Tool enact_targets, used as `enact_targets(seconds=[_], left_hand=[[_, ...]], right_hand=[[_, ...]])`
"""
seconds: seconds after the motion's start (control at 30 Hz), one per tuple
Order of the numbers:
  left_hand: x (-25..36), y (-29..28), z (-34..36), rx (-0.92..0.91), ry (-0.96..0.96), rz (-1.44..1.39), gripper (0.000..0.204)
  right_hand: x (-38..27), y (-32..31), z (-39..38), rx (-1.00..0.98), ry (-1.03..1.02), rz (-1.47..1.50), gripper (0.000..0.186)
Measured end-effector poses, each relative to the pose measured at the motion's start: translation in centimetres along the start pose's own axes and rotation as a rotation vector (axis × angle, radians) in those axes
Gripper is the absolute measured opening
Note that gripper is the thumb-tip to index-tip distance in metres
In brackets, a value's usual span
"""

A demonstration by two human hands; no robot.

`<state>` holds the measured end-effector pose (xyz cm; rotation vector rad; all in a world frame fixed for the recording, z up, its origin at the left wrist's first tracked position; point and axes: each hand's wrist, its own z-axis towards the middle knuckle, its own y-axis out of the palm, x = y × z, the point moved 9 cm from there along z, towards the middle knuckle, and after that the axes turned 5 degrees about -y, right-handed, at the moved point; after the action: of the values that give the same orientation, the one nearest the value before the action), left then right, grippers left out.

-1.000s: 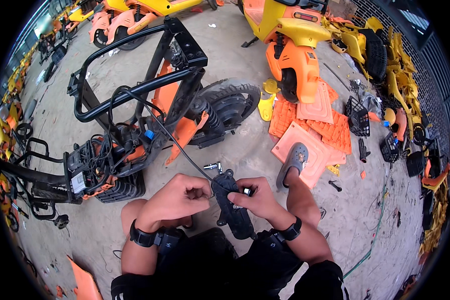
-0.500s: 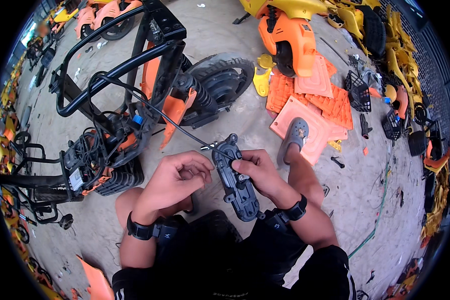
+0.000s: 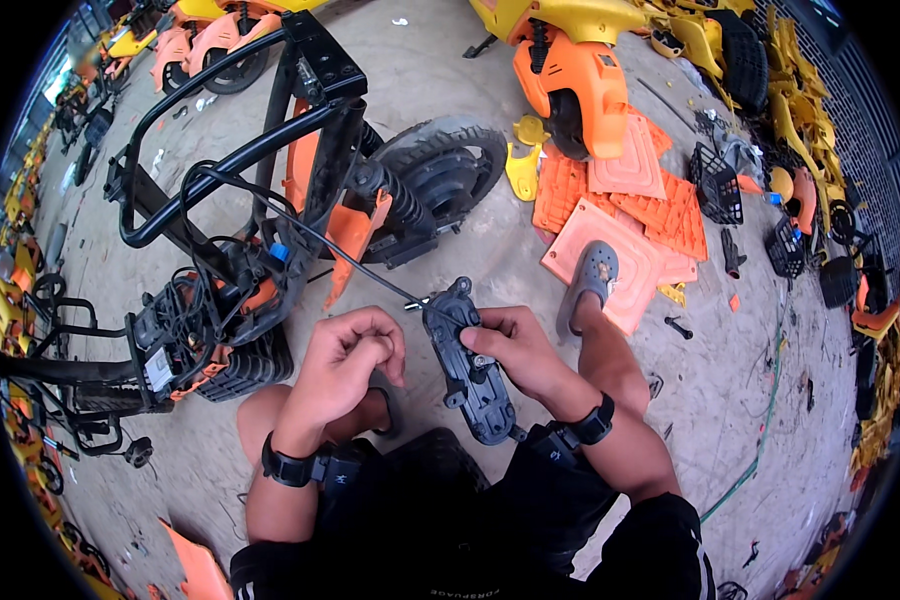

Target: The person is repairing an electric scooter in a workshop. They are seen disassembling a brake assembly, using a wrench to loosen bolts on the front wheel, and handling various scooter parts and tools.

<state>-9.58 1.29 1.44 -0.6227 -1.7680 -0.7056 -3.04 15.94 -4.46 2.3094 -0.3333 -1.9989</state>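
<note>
— Gripping what?
— Right hand [image 3: 515,350] clamps a black part [image 3: 472,365] above the lap; left hand [image 3: 350,355] is fisted beside it, cable [image 3: 300,232] running to the scooter frame [image 3: 270,190].
— Around?
— Orange panels [image 3: 620,215], sandy ground [image 3: 450,90].

An outdoor scooter repair yard: stripped scooter frame [image 3: 270,200], orange body panels [image 3: 620,210], dirt ground [image 3: 440,70].

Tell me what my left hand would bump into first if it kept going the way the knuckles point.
Probably the black plastic part that the right hand holds. The left hand is curled with its knuckles toward it, close by but seemingly apart, near where the black cable joins it. Depth is uncertain.
</note>
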Motion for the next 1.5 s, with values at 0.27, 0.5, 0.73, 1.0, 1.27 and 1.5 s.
enact_targets(seconds=[0.27, 0.5, 0.73, 1.0, 1.27, 1.5], left_hand=[[0.2, 0.3, -0.2, 0.058, -0.023, 0.106, 0.009], [-0.1, -0.3, 0.1, 0.147, -0.04, 0.252, 0.009], [-0.6, -0.6, 0.7, 0.203, -0.049, -0.007, 0.024], [-2.2, 3.3, 1.6, 0.046, 0.025, 0.139, 0.044], [-5.3, 2.6, 3.0, 0.183, -0.141, -0.115, 0.04], [-7.2, 3.4, 2.5, 0.121, -0.456, -0.167, 0.069]], right_hand=[[-0.1, 0.1, 0.0, -0.005, -0.026, -0.028, 0.032], [-0.4, 0.2, -0.1, -0.01, -0.053, -0.05, 0.033], [-0.6, 0.1, -0.2, 0.003, 0.015, -0.135, 0.034], [-0.5, 0.5, -0.1, -0.075, -0.007, -0.171, 0.033], [0.9, -1.2, 0.4, 0.033, 0.09, -0.021, 0.042], [0.8, -3.3, 0.8, 0.129, -0.069, 0.147, 0.038]])
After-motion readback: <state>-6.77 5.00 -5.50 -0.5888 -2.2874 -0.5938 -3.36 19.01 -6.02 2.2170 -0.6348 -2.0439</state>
